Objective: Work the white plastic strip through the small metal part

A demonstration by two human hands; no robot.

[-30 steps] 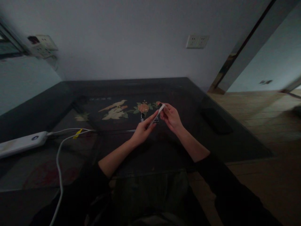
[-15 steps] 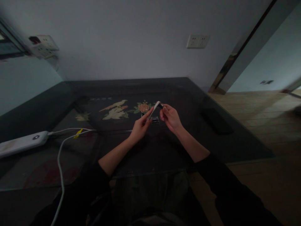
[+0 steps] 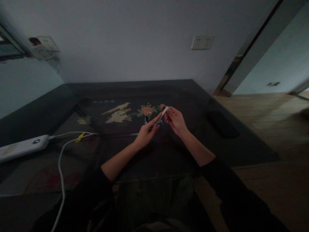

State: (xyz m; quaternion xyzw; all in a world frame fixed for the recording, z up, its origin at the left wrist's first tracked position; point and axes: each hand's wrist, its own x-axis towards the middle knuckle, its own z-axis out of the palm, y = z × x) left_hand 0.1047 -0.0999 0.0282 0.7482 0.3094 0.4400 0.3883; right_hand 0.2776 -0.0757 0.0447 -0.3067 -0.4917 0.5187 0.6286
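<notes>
Above one dark, glossy tabletop (image 3: 169, 158), my left hand (image 3: 145, 132), angled inward, pinches one thin, flat white strip (image 3: 161, 116); opposite, my one right hand (image 3: 176, 120) bends at its upper end, fingers curled, grip unclear.

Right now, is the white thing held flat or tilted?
Tilted, it seems: the white thing shows as a narrow slanting strip between left hand and right hand.

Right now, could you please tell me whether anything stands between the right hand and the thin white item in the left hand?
Nothing visible does: the left hand holds the thin white item, whose upper end appears to meet the right hand. The small shiny object shows lower in the picture, not between them.
</notes>
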